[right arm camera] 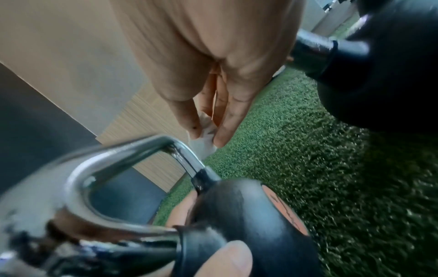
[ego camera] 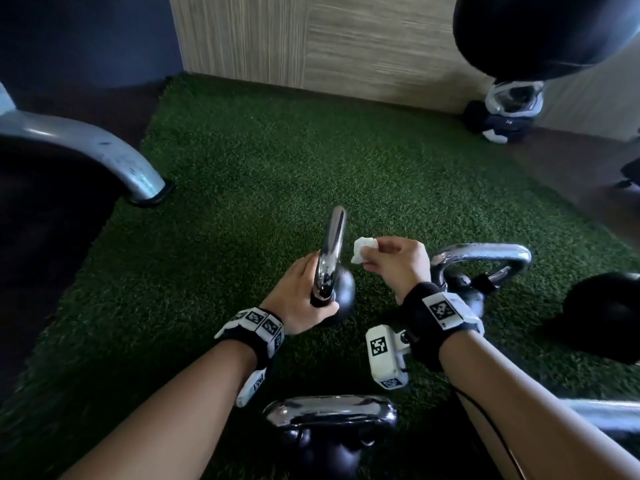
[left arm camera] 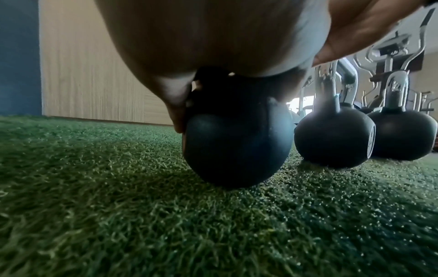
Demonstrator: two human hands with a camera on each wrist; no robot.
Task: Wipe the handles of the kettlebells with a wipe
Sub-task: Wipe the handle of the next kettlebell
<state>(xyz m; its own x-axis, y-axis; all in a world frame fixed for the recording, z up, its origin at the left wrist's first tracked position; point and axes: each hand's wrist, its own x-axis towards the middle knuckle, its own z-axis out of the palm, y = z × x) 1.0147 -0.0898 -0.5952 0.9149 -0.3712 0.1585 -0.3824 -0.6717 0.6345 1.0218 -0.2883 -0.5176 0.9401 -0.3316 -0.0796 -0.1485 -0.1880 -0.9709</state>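
Kettlebell (ego camera: pixel 337 289) sits mid-turf (ego camera: pixel 277 161), left hand (ego camera: pixel 298 299) curled round its base and chrome handle (ego camera: pixel 330 251). Right hand (ego camera: pixel 398 261) pinches a crumpled wipe (ego camera: pixel 363 249) just beside the handle, not touching. Open green turf runs ahead to the wood wall (ego camera: pixel 311 39).

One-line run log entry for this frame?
left hand: steadies kettlebell | right hand: pinches wipe beside chrome handle | contact: none | turf
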